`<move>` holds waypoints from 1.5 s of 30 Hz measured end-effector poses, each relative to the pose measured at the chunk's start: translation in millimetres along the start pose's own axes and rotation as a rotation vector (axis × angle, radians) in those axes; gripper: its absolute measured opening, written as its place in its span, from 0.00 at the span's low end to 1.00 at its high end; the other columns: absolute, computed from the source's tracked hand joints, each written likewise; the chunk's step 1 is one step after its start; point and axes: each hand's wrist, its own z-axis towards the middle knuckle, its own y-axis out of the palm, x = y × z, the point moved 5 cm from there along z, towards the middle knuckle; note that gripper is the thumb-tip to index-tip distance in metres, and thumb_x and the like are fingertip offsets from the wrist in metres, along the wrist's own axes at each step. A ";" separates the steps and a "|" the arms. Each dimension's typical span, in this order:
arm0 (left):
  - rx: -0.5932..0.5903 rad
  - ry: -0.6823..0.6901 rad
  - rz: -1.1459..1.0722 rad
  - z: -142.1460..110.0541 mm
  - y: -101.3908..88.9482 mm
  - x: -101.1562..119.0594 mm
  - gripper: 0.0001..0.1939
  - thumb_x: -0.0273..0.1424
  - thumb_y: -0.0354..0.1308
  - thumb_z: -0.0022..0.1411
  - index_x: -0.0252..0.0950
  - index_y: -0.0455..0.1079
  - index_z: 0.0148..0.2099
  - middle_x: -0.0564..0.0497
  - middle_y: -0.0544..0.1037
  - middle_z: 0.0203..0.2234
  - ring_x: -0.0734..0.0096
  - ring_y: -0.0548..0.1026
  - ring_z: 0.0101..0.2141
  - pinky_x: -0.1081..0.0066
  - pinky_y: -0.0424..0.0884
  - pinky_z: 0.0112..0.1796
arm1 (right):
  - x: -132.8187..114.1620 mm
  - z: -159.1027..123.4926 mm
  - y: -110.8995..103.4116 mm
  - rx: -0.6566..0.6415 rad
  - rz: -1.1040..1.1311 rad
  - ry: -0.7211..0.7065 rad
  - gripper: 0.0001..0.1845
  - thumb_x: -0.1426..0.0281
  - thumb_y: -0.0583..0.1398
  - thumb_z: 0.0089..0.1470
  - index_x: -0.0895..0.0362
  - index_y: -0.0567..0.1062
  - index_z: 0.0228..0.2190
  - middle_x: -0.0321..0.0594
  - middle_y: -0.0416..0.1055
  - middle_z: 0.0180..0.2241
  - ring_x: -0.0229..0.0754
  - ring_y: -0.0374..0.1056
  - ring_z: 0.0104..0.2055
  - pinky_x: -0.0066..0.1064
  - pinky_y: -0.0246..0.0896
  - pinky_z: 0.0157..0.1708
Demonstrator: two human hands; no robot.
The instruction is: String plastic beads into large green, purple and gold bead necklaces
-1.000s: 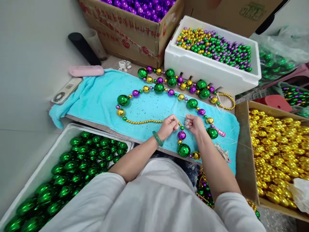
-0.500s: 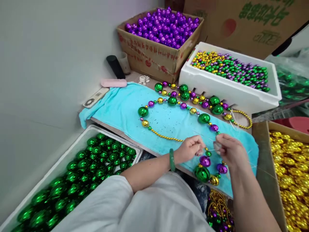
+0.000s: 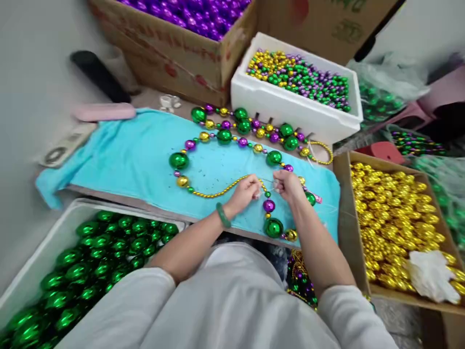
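Where the head camera looks down: both bare hands work close together above a turquoise cloth (image 3: 134, 165).
Left hand: the left hand (image 3: 246, 193) is curled nearly closed, thumb and fingertips pinching the bead strand (image 3: 179, 160) at its run of small gold beads (image 3: 218, 194).
Right hand: the right hand (image 3: 286, 184) is just beside it, fingers folded in a pinch on fine thread (image 3: 268, 181), which spans the narrow gap between the hands.
Bead strand: it lies on the cloth in a wide curve of green, purple and gold beads, passing behind the right hand; near the cloth's front edge, a large green bead (image 3: 273, 228) sits below a purple one (image 3: 269, 206).
Wrist: a green bangle (image 3: 223, 215) circles the left one.
Behind the strand: a second strand (image 3: 243, 127) lies along the front of a white foam box (image 3: 294, 116) of small mixed beads.
Left side: a pink case (image 3: 105, 112) rests at the cloth's corner; a white tub (image 3: 78, 207) of green beads stands below.
Right side: a carton (image 3: 403, 292) holds gold beads, with a crumpled white piece (image 3: 434, 276) on top.
Far side: purple beads (image 3: 196, 14) fill another carton (image 3: 170, 53).
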 end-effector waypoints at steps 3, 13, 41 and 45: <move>0.030 0.036 0.023 2.9 -6.3 4.3 0.12 0.34 0.61 0.55 0.37 0.60 0.27 0.61 0.60 0.14 0.81 0.61 0.17 0.76 0.56 0.22 | 1.7 7.3 4.4 -0.021 0.030 0.032 0.17 0.71 0.63 0.39 0.55 0.57 0.21 0.24 0.45 0.13 0.27 0.41 0.13 0.20 0.33 0.11; 0.125 -0.117 -0.092 -3.8 -14.3 -4.7 0.12 0.35 0.65 0.53 0.35 0.65 0.30 0.56 0.68 0.18 0.75 0.71 0.23 0.76 0.63 0.25 | -3.6 6.0 9.2 -0.022 0.037 -0.054 0.16 0.71 0.64 0.43 0.55 0.59 0.21 0.24 0.47 0.13 0.27 0.45 0.12 0.20 0.32 0.12; -0.065 -0.290 0.514 3.5 -12.7 -7.6 0.12 0.34 0.62 0.49 0.34 0.66 0.20 0.55 0.65 0.14 0.76 0.62 0.19 0.74 0.58 0.24 | 6.1 1.9 10.6 -0.053 0.039 -0.020 0.18 0.68 0.66 0.42 0.56 0.59 0.21 0.22 0.48 0.12 0.26 0.45 0.12 0.19 0.32 0.12; -0.082 -0.268 0.620 2.3 -10.9 -3.0 0.13 0.37 0.58 0.51 0.35 0.65 0.22 0.56 0.64 0.15 0.76 0.61 0.20 0.72 0.57 0.24 | 0.9 2.7 8.2 -0.071 -0.076 -0.011 0.19 0.66 0.66 0.43 0.55 0.59 0.21 0.23 0.47 0.13 0.27 0.46 0.13 0.21 0.34 0.13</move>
